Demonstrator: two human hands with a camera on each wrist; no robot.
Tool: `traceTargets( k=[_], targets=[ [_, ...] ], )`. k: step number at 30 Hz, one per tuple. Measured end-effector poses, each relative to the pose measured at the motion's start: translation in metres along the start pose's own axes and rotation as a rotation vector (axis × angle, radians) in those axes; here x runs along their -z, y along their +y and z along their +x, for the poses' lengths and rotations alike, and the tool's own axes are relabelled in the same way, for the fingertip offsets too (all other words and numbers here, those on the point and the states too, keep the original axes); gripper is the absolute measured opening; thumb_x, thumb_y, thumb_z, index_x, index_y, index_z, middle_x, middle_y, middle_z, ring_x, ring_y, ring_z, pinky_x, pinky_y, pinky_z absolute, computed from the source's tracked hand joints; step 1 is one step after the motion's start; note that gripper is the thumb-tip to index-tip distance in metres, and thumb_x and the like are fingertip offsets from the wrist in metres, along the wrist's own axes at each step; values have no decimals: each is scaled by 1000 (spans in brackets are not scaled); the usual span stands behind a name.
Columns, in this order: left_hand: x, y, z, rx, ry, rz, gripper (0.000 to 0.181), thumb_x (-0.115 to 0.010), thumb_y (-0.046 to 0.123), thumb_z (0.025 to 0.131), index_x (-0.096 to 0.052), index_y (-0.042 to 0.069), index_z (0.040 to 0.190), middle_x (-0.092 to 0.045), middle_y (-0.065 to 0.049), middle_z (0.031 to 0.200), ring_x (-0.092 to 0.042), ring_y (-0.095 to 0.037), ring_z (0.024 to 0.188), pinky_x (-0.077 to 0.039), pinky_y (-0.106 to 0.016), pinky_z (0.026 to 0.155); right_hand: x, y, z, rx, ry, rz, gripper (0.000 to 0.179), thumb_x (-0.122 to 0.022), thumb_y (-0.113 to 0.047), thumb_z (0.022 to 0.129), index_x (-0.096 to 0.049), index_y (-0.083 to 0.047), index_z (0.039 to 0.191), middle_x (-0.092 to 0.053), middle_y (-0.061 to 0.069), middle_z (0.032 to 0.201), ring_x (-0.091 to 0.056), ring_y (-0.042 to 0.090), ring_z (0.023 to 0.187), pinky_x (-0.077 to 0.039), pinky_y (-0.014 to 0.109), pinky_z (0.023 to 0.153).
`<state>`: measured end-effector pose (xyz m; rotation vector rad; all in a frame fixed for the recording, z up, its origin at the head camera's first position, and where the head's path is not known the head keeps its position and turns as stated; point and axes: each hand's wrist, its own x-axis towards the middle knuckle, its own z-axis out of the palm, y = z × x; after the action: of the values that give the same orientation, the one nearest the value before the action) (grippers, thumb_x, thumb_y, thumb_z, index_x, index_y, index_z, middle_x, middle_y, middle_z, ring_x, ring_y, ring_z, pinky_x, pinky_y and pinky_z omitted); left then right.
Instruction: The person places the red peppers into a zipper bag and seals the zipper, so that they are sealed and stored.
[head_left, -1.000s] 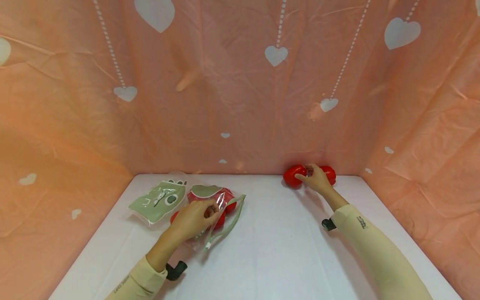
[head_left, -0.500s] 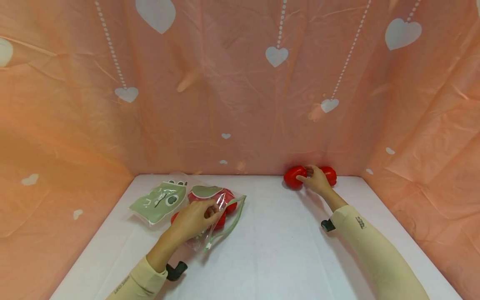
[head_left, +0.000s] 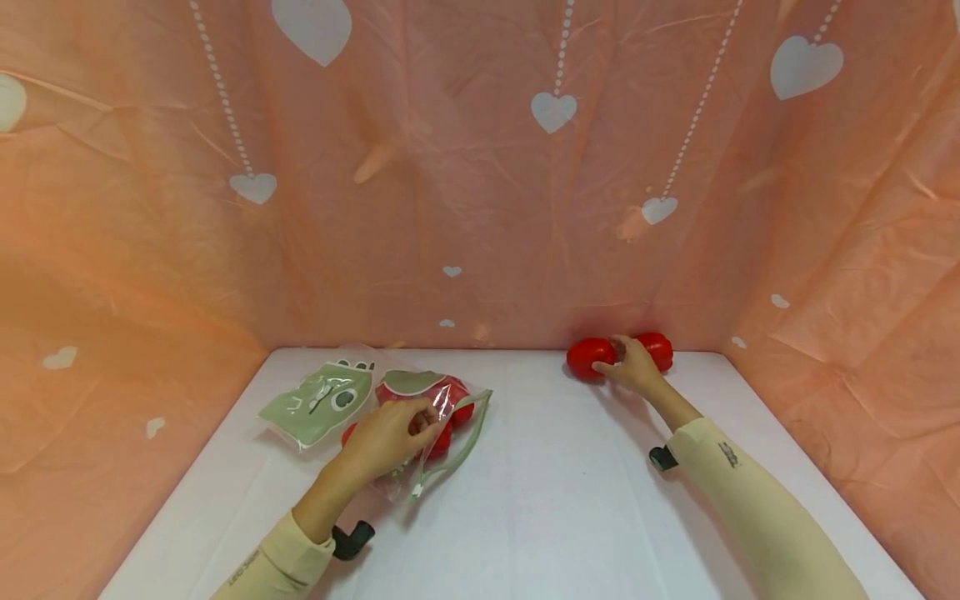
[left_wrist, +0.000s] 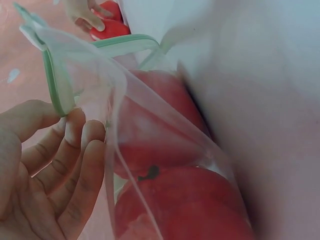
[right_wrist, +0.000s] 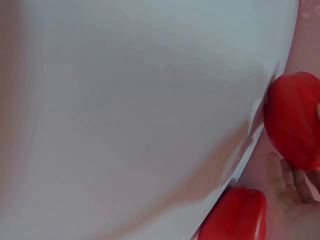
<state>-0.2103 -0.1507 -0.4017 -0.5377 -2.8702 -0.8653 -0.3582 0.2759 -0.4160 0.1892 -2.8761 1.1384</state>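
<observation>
My left hand (head_left: 390,437) pinches the green-trimmed mouth of a clear zip bag (left_wrist: 55,82) between thumb and index finger, and the mouth gapes. Inside the bag, two red bell peppers (left_wrist: 155,135) show, a green stem between them; the hand partly covers them in the head view. At the table's back edge my right hand (head_left: 633,367) grips another red bell pepper (head_left: 590,359), thumb on its near side and fingers behind. One more bell pepper (head_left: 657,352) lies just right of that hand, partly hidden by it in the head view.
A second clear bag with a green face print (head_left: 315,404) lies at the table's back left. The white table (head_left: 555,492) ends at an orange curtain (head_left: 480,208) with white hearts, which also hangs along both sides.
My right hand and the bell pepper it grips have shifted slightly toward me, and the pepper has turned a little. The left hand and the bag stay as they were.
</observation>
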Motion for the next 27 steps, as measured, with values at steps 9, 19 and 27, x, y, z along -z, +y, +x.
traceTargets(
  k=[9, 19, 27],
  targets=[
    [0, 1, 0, 0, -1, -4, 13, -81, 22, 98, -69, 20, 93, -62, 12, 73, -54, -8, 64, -47, -27, 58, 0, 5, -15, 19, 12, -77, 70, -80, -17, 97, -45, 10, 151, -59, 33, 136, -55, 48, 122, -53, 59, 103],
    [0, 2, 0, 0, -6, -1, 13, -81, 20, 97, -68, 20, 93, -62, 13, 73, -54, -8, 65, -47, -27, 59, -11, -1, -30, 45, 28, -32, 67, -84, -18, 93, -52, 8, 146, -66, 25, 118, -63, 37, 101, -56, 35, 80],
    [3, 4, 1, 1, -1, 8, 13, -80, 19, 97, -68, 20, 91, -61, 12, 73, -54, -9, 65, -47, -28, 59, -23, -10, -38, 119, -35, 33, 68, -86, -18, 91, -53, 7, 145, -67, 24, 125, -67, 36, 106, -61, 36, 84]
  ],
)
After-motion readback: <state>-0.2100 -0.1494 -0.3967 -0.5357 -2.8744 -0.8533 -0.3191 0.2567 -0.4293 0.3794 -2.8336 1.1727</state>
